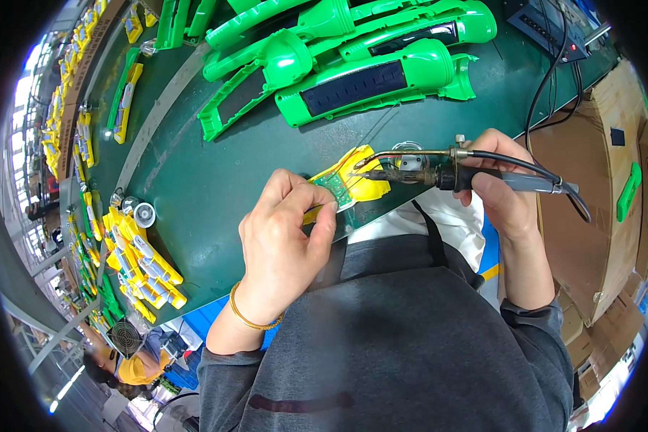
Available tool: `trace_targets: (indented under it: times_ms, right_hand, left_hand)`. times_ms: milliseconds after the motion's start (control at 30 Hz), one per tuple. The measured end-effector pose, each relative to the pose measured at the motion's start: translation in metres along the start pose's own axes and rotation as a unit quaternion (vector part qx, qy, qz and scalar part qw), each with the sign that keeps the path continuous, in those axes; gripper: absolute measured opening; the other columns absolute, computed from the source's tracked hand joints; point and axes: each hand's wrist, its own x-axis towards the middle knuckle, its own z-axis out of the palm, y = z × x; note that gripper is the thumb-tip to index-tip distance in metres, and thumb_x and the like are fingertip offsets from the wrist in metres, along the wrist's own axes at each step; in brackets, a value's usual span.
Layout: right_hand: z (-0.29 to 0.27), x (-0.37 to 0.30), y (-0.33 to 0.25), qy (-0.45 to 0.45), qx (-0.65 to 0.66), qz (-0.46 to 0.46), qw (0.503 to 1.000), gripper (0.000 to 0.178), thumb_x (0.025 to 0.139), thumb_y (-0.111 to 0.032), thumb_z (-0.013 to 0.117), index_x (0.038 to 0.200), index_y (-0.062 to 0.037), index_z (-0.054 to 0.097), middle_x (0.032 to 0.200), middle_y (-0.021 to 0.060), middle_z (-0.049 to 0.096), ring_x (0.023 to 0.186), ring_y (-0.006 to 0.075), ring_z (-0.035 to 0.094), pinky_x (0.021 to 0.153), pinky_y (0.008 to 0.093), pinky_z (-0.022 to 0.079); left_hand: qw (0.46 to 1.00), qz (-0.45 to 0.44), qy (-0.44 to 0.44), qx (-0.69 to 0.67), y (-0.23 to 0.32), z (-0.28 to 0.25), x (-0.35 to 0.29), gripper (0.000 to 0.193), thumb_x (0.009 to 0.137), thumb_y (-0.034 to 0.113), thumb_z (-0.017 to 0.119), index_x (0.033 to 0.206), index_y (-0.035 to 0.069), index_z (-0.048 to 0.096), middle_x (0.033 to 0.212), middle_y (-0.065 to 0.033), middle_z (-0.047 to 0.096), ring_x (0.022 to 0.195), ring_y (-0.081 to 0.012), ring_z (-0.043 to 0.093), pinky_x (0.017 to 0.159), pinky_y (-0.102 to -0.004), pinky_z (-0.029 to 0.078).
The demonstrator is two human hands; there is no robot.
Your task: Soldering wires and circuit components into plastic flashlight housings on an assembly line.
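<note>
Pinches yellow casing (369, 189) with green board (333, 189) in left fingers (306, 196); grips soldering iron (448, 177) above casing in right fingers (488, 190).

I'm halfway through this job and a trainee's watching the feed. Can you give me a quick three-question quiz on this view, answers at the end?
1. What does the right hand hold?
A) a screwdriver
B) a soldering iron
C) a pair of scissors

2. True or false: the left hand holds a yellow casing with a circuit board on it.

3. Fill in the colour: the large shells piled on the table, beyond the hands, are ____.

Key: 1 B; 2 true; 3 green.
</note>
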Motion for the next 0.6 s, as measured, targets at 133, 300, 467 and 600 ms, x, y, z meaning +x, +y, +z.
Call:
trace_targets:
  times_ms: [133, 300, 467, 600]
  right_hand:
    - [0.001, -0.002, -0.008, -0.022, -0.072, -0.013, 0.997, 0.024, 0.07, -0.013, 0.067, 0.082, 0.0011, 0.052, 0.07, 0.0088, 0.056, 0.057, 0.0119, 0.049, 0.051, 0.024, 0.039]
    - [0.012, 0.006, -0.013, -0.104, -0.187, -0.045, 0.976, 0.023, 0.064, -0.01, 0.071, 0.077, 0.0007, 0.055, 0.067, 0.0045, 0.054, 0.056, 0.0108, 0.046, 0.051, 0.0245, 0.034]
    - [0.014, 0.01, -0.018, -0.125, -0.212, -0.04, 0.968, 0.024, 0.064, -0.013, 0.072, 0.075, 0.0002, 0.056, 0.065, 0.003, 0.054, 0.055, 0.0102, 0.047, 0.05, 0.0243, 0.034]
    - [0.016, 0.011, -0.021, -0.14, -0.225, -0.06, 0.962, 0.023, 0.065, -0.012, 0.072, 0.075, -0.0001, 0.055, 0.064, 0.0032, 0.054, 0.053, 0.0105, 0.046, 0.05, 0.0244, 0.035]
  left_hand:
    - [1.0, -0.007, -0.006, 0.006, 0.0, -0.001, 0.0, 0.005, 0.074, 0.004, 0.065, 0.078, 0.006, 0.062, 0.08, -0.0076, 0.054, 0.06, -0.024, 0.057, 0.052, -0.0339, 0.046]
    - [1.0, -0.008, -0.006, 0.005, 0.0, -0.001, -0.001, 0.006, 0.073, 0.004, 0.065, 0.078, 0.005, 0.062, 0.08, -0.0075, 0.054, 0.059, -0.0238, 0.056, 0.051, -0.0339, 0.046]
    - [1.0, -0.016, -0.006, 0.007, 0.001, 0.001, -0.001, 0.006, 0.073, 0.004, 0.065, 0.077, 0.005, 0.062, 0.081, -0.0075, 0.054, 0.059, -0.0236, 0.056, 0.051, -0.0338, 0.046]
    - [1.0, 0.003, 0.012, -0.021, -0.002, 0.003, -0.002, 0.005, 0.074, -0.001, 0.064, 0.079, 0.001, 0.062, 0.075, -0.0033, 0.05, 0.051, -0.0081, 0.039, 0.044, -0.0235, 0.03]
